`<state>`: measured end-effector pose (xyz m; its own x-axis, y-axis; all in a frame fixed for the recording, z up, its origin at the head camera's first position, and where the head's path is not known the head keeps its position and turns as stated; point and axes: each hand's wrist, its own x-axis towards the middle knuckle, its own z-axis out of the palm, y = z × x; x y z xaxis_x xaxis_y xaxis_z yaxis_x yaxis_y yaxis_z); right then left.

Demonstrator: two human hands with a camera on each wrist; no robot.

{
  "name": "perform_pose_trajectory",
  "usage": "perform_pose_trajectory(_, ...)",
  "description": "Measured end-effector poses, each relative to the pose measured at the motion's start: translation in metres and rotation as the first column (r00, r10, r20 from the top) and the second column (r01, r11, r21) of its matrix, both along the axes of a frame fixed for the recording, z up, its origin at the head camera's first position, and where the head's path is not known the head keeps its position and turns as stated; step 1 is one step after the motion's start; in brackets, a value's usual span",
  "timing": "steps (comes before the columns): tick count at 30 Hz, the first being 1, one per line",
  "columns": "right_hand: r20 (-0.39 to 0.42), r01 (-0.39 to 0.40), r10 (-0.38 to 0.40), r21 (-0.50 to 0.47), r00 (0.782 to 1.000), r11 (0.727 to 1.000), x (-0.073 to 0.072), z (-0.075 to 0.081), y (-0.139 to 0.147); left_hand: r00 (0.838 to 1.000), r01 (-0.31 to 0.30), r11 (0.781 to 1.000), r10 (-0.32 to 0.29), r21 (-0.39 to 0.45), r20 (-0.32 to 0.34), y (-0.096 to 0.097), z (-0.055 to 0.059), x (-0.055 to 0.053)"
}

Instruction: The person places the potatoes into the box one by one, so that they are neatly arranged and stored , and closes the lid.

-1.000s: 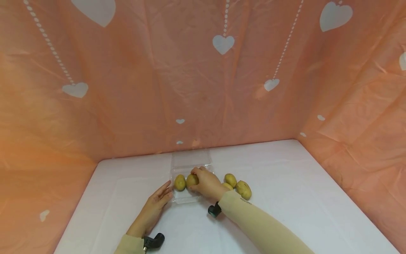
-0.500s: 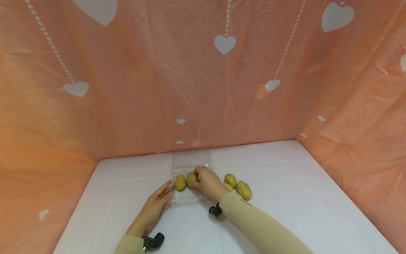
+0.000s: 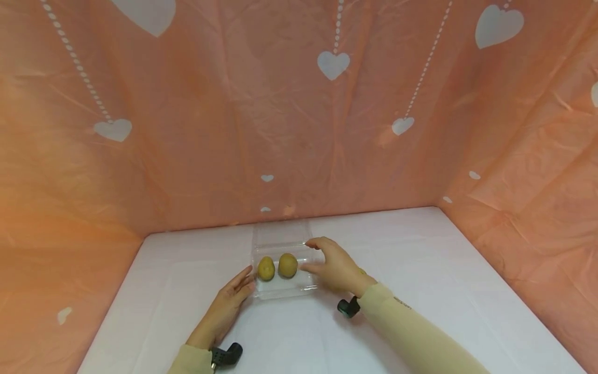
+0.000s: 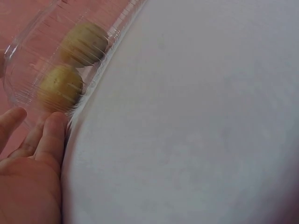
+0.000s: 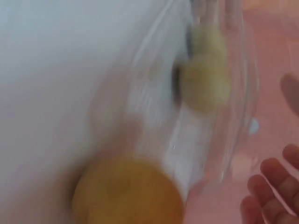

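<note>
Two potatoes lie side by side in a clear plastic clamshell box (image 3: 285, 294), a left potato (image 3: 266, 268) and a right potato (image 3: 287, 265). My left hand (image 3: 233, 296) rests its extended fingers at the box's left wall, as the left wrist view also shows. My right hand (image 3: 338, 266) is over the box's right edge, thumb and fingers spread with nothing between them. Another potato (image 5: 128, 193) shows large and blurred in the right wrist view, outside the box. In the head view my right hand and wrist hide nearly all the loose potatoes.
The box's clear lid (image 3: 282, 232) is folded back toward the rear edge of the white-covered table (image 3: 196, 270). An orange curtain (image 3: 224, 114) with white hearts stands behind and at both sides. Black wrist cameras sit on both wrists.
My right hand has let go of the right potato in the box and moved to the right, over the loose potatoes. That potato sits slightly further right. My left hand has stayed in place.
</note>
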<state>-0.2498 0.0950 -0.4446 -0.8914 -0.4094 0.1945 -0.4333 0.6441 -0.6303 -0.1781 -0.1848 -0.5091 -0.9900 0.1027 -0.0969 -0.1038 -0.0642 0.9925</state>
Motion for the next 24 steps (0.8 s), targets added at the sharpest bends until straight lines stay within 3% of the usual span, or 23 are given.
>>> perform_pose_trajectory(8,0.037,0.015,-0.014,-0.025,0.999,1.0,0.004,0.001,0.047,1.0,-0.009,1.0,0.009,-0.001,-0.008,0.0,-0.001,0.0)
perform_pose_trajectory(13,0.078,0.031,-0.027,-0.047,0.997,0.998,0.007,-0.008,0.072,1.0,-0.021,1.0,0.022,-0.02,0.009,0.0,-0.001,-0.001)
perform_pose_trajectory(24,0.112,0.05,-0.043,-0.063,0.993,0.997,0.013,-0.021,0.102,1.0,-0.013,0.999,0.014,-0.037,0.021,0.0,0.0,-0.002)
